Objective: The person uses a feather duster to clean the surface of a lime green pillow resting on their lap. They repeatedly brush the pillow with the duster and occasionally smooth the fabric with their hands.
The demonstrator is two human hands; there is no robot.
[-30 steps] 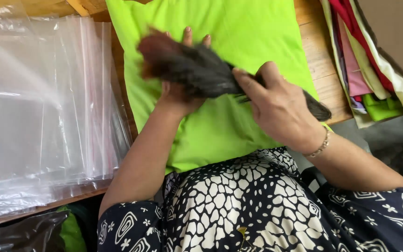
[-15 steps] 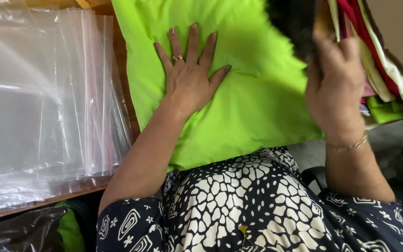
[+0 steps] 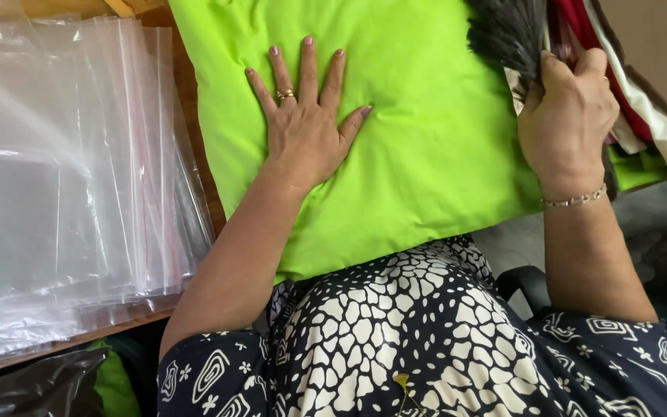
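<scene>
A bright green cloth (image 3: 426, 154) lies spread over the wooden table edge and my lap. My left hand (image 3: 303, 123) rests flat on it, fingers spread, a ring on one finger. At the cloth's right edge my right hand (image 3: 569, 123), with a bracelet at the wrist, is closed around a dark bristly brush (image 3: 507, 35). The brush's bristles point up and away near the top of the view, and its lower part is hidden behind the hand.
A stack of clear plastic bags (image 3: 63, 177) covers the table on the left. Folded cloths in red, white and green (image 3: 642, 100) are piled at the right. A dark bag (image 3: 32, 386) sits below the table edge at bottom left.
Both hands held the brush over the cloth a second ago. My right hand has carried it to the right edge, and my left hand has let go and pressed flat on the cloth.
</scene>
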